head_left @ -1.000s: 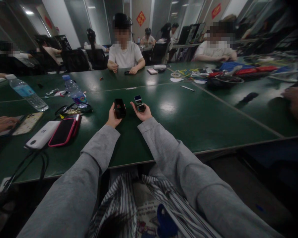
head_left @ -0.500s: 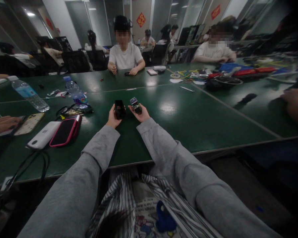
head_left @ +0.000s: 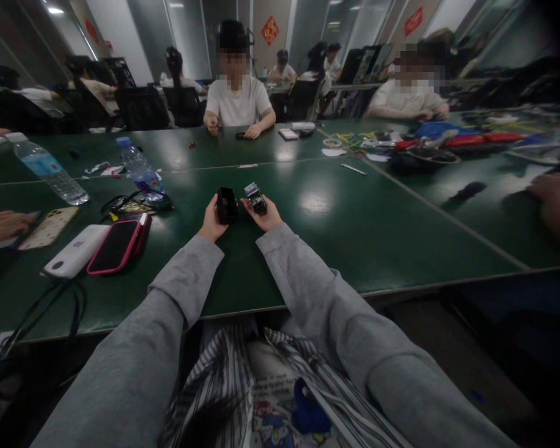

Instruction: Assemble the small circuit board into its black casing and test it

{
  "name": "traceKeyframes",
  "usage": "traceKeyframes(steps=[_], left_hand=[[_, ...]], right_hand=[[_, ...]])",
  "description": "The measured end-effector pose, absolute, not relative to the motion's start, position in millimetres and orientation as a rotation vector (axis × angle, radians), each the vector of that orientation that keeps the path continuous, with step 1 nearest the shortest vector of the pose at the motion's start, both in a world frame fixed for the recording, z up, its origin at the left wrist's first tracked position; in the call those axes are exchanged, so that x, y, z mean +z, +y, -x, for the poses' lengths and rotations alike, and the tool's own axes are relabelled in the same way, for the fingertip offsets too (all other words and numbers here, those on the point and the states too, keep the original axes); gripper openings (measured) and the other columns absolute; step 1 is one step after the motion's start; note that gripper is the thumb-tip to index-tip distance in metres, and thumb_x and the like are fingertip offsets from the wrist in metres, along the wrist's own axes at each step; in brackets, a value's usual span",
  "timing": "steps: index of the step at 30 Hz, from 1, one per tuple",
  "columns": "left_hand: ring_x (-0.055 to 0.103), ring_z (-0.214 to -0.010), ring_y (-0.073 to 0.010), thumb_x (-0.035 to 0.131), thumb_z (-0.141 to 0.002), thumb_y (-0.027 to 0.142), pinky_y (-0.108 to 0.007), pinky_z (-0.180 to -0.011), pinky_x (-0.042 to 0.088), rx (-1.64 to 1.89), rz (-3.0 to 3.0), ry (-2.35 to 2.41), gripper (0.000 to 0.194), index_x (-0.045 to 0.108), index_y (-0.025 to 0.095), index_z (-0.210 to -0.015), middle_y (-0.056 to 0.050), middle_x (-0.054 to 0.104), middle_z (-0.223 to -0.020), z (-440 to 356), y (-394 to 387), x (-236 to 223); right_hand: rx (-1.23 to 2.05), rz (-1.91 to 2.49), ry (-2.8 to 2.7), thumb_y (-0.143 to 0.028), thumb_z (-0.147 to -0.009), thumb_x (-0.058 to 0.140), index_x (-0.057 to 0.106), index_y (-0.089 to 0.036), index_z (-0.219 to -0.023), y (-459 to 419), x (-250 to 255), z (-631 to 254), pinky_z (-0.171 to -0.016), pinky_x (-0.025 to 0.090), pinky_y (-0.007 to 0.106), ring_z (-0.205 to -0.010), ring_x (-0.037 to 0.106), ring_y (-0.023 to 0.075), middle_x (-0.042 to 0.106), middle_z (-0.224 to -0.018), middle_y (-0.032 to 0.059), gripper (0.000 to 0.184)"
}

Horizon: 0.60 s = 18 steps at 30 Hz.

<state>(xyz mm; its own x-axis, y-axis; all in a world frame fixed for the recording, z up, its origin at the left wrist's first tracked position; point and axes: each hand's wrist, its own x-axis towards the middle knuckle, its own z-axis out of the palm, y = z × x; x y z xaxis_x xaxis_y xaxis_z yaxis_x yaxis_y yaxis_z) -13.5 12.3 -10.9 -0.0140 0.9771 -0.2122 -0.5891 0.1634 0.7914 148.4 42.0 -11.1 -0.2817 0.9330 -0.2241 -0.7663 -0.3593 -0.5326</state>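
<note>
Well, the left hand (head_left: 213, 222) is clamping fingers around a black box (head_left: 227, 205), the right hand (head_left: 270, 217) around a gadget (head_left: 256, 198), both in from the near edge of the table (head_left: 336, 239); gentle gripping seems wise

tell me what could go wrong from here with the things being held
The small, blocky silver-and-black device could slip from the right fingers onto the glossy green tabletop. The black rectangular box-like object in the left fingers is close beside it, so the two might knock together.
</note>
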Motion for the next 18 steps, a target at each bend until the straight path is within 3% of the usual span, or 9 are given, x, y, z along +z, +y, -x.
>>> traceKeyframes(steps=[8,13,16,18], left_hand=[[0.069,-0.104,-0.0257,0.051,-0.092,0.050,-0.040,-0.089,0.056,1.358,-0.527,0.876,0.034,0.066,0.020,-0.095,-0.011,0.073,-0.099,11,15,-10],[0.069,-0.101,-0.0281,0.054,-0.090,0.053,-0.044,-0.089,0.056,1.363,-0.583,0.904,0.040,0.068,0.020,-0.106,-0.010,0.073,-0.101,5,14,-13],[0.069,-0.101,-0.0272,0.056,-0.089,0.056,-0.043,-0.090,0.055,1.442,-0.595,0.919,0.045,0.068,0.021,-0.115,-0.009,0.073,-0.104,1,10,-14],[0.069,-0.101,-0.0267,0.058,-0.087,0.057,-0.042,-0.089,0.055,1.483,-0.580,0.943,0.049,0.066,0.021,-0.119,-0.010,0.073,-0.105,-2,6,-15]], right_hand=[[1.816,0.713,-0.414,-0.031,-0.104,0.035,0.064,-0.015,-0.104,48,-12,-143,-0.079,0.062,0.031,-0.088,0.072,0.0175,0.072,-0.084,0.0067,0.033],[1.639,0.835,-0.634,-0.025,-0.098,0.050,0.065,-0.018,-0.091,47,-16,-128,-0.082,0.058,0.028,-0.079,0.070,0.0133,0.069,-0.076,-0.0005,0.018],[1.425,0.858,-0.822,-0.023,-0.092,0.058,0.066,-0.020,-0.100,42,-17,-119,-0.096,0.052,0.027,-0.098,0.068,0.0109,0.072,-0.097,0.0000,0.012],[1.293,0.877,-0.911,-0.023,-0.089,0.062,0.065,-0.021,-0.111,37,-17,-117,-0.106,0.046,0.028,-0.113,0.063,0.0104,0.069,-0.117,0.0019,0.022]])
